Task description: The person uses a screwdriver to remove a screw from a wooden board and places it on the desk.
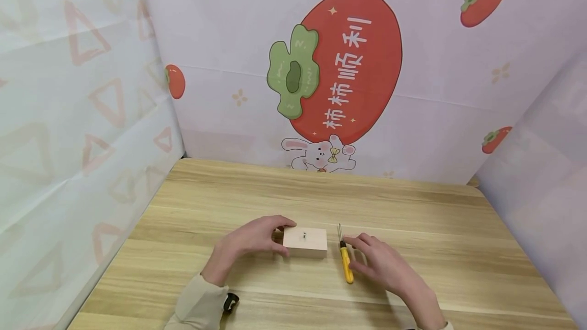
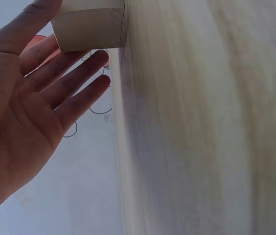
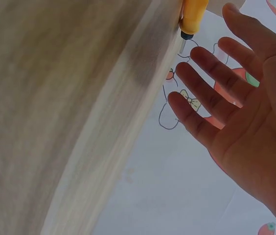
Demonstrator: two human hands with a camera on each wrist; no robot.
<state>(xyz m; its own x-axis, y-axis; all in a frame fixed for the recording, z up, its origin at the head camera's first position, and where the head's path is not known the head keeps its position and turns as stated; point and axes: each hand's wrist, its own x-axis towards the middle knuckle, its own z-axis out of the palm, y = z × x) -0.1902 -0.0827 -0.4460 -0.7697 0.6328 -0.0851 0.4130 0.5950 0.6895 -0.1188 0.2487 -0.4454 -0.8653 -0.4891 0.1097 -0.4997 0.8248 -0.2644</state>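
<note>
A pale wooden block (image 1: 300, 241) lies on the table, a small metal piece, perhaps screws, standing up from the middle of its top. My left hand (image 1: 257, 236) is at the block's left end, thumb on the near side and fingers on the far side. In the left wrist view the fingers of that hand (image 2: 35, 93) are spread and fairly straight beside the block (image 2: 91, 29); whether they touch it is unclear. Right of the block lies a screwdriver (image 1: 346, 264) with a yellow handle, its shaft pointing away. Beside it my right hand (image 1: 380, 264) hovers with loosely extended fingers.
The wood-grain table (image 1: 220, 192) reaches back to a printed cloth wall (image 1: 220, 131) with a large red persimmon (image 1: 367, 75). Another cloth wall (image 1: 91, 167) borders the left side. A black band (image 1: 231, 302) sits at my left sleeve.
</note>
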